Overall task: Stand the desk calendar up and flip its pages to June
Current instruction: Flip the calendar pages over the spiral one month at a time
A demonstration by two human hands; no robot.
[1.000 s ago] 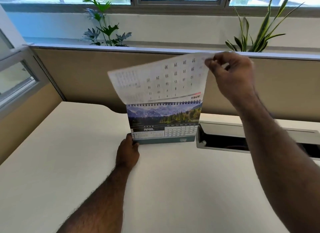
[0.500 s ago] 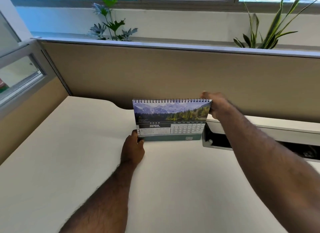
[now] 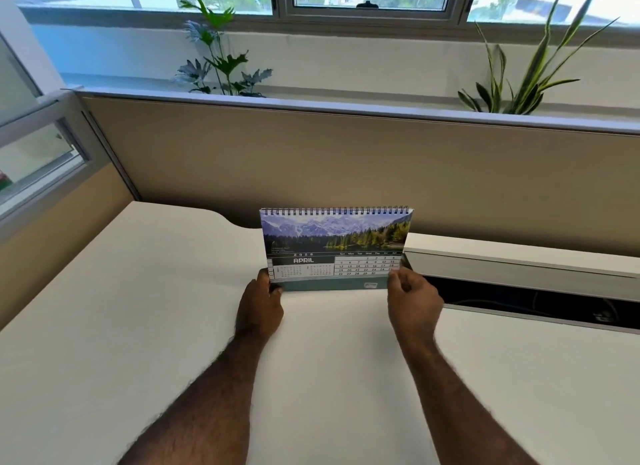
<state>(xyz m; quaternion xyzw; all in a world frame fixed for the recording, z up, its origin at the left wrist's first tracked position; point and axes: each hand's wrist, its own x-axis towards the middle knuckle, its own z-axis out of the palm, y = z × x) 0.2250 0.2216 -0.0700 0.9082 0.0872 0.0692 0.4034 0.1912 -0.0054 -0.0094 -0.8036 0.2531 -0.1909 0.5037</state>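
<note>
The spiral-bound desk calendar (image 3: 335,248) stands upright on the white desk (image 3: 138,326), near its far edge. Its front page shows a mountain lake photo and the word APRIL with a date grid. My left hand (image 3: 259,303) grips the calendar's lower left corner, thumb on the front. My right hand (image 3: 412,300) is at the lower right corner, fingers curled against the page's edge; whether it pinches the page is hard to tell.
A beige partition (image 3: 346,160) rises right behind the calendar. An open cable tray (image 3: 526,296) with a raised white lid lies just right of it. Two potted plants (image 3: 221,63) stand on the ledge under the window.
My right hand carried a page up and over the spiral to the back, then came down to the calendar's lower right corner. April now shows in full. My left hand stayed put.
</note>
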